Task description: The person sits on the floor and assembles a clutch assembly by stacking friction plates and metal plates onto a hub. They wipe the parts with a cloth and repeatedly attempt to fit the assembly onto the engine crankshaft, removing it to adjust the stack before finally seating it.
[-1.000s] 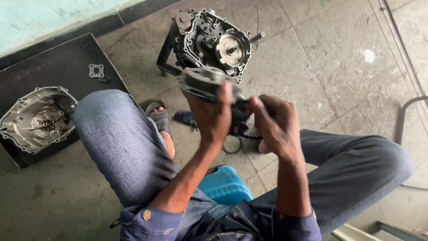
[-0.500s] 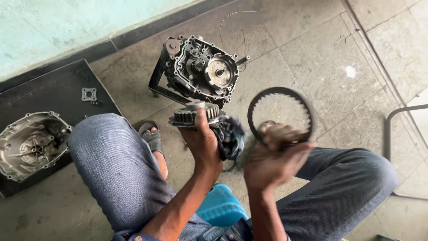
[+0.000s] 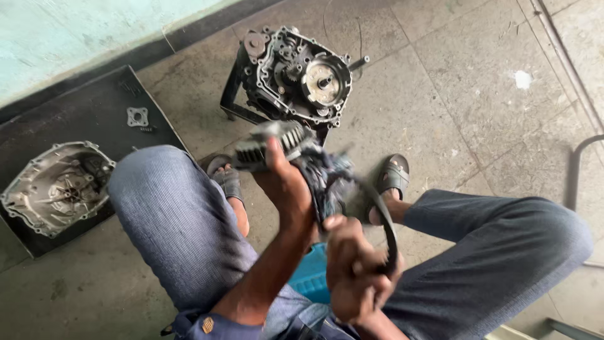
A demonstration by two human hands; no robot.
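Soft, even daylight fills the place, with faint shadows and no glare. The hands (image 3: 314, 214) and the black belt (image 3: 387, 220) smear with motion blur; the floor (image 3: 478, 113) stays sharp.

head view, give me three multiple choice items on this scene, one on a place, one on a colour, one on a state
1. Where does the engine cover lie?
A. on the dark mat at the left
B. on the person's lap
C. on top of the engine block

2. What colour is the low stool under the person?
A. red
B. blue
C. yellow

3. How does the left hand stand with the finned metal part?
A. open and apart from it
B. closed around it, holding it up
C. pressing it flat on the floor

Answers:
1. A, the cover rests on the dark mat by the wall, apart from the engine block.
2. B, a blue seat shows between the legs.
3. B, the fingers wrap the part above the floor, while the right hand grips the black belt.
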